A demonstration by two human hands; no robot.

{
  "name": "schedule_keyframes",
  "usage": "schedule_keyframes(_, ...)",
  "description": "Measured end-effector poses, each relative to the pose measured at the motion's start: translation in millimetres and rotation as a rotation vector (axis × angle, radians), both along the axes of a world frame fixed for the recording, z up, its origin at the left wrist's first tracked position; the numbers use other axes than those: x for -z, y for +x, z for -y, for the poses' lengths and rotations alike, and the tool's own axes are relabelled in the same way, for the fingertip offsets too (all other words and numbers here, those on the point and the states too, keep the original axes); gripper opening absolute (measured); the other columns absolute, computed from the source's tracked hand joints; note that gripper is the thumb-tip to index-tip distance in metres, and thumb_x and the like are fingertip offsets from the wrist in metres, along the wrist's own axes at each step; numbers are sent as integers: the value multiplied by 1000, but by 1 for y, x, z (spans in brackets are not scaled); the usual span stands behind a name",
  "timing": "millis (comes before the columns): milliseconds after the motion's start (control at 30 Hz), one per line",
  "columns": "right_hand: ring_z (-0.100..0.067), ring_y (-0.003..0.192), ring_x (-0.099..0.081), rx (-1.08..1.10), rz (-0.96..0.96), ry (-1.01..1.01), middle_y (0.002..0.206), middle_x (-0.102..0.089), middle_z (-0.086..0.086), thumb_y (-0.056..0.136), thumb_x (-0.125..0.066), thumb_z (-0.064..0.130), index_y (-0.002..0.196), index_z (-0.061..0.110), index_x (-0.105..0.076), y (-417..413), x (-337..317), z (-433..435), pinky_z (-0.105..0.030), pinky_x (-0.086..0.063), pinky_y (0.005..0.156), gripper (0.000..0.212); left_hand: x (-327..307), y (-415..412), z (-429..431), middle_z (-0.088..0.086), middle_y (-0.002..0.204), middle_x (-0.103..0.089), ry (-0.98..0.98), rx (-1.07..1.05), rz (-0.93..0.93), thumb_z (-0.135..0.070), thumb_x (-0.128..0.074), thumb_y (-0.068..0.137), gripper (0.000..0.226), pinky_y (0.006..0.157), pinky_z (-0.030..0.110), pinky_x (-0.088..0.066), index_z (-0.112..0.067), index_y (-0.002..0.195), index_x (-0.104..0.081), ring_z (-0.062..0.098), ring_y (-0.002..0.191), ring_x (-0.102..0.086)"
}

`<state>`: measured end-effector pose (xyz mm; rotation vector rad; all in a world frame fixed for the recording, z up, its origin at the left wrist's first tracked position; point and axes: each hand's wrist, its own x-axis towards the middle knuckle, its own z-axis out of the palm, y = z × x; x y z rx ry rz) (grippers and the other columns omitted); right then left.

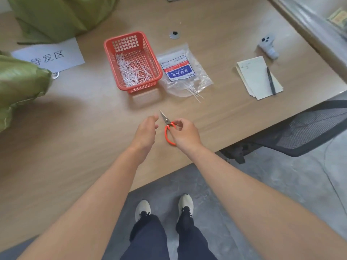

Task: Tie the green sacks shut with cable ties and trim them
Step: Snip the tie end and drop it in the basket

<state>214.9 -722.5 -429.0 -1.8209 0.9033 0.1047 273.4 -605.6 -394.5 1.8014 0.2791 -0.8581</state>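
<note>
My right hand (185,134) grips the red handles of a pair of scissors (167,124), blades closed and pointing away, just above the wooden table (75,137). My left hand (145,132) hovers beside the blades with fingers loosely curled and nothing in it. One green sack (20,85) lies at the left edge, and another green sack (56,15) stands at the back left. A clear bag of white cable ties (183,74) lies beyond the scissors, a few ties poking out of its mouth. A red basket (131,61) to its left holds several white trimmed tie ends.
A white paper sign (50,55) lies near the sacks. A notepad (258,77) with a pen sits at the right, a small grey device (267,45) behind it. A black mesh chair (300,130) stands off the table's right edge. My feet are on the grey floor.
</note>
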Motion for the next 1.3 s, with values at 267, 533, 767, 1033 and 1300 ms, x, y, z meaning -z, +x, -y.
schedule_keyframes(267,-19,107,-64,-143,-113,-111,119,-67,-1,93,-67,35,114,19,-68,5,41,12,-26,-44,79,27,19,0,12,5,137,-57,25,-52,-22,-46,-37,105,46,106,44,-41,-24,140,-56,23,126,-52)
schedule_keyframes(533,-30,111,-61,-303,-156,-375,120,-62,-11,91,-72,13,121,11,-60,16,61,10,-38,-48,91,32,27,13,6,4,140,-56,40,-68,-30,-45,-36,106,47,110,44,-40,-24,143,-55,24,130,-51)
schedule_keyframes(767,-35,109,-61,-220,-209,-379,115,-63,-16,95,-62,26,113,5,-64,24,62,-3,-37,-47,88,27,18,23,0,6,138,-58,38,-104,30,-42,-38,106,45,112,43,-43,-21,140,-58,22,125,-54)
schedule_keyframes(1033,-17,88,-67,103,-40,86,93,-71,2,88,-62,44,97,20,-65,38,31,-11,-30,-48,74,25,-16,27,0,6,133,-59,8,-162,155,-45,-36,107,38,116,49,-39,-23,127,-59,23,125,-55)
schedule_keyframes(1300,-23,80,-73,118,222,441,87,-74,-8,74,-67,27,96,11,-61,46,-29,-23,-49,-62,89,28,-72,18,-5,5,133,-60,-60,-201,273,-40,-35,108,37,116,48,-40,-20,128,-59,23,127,-55)
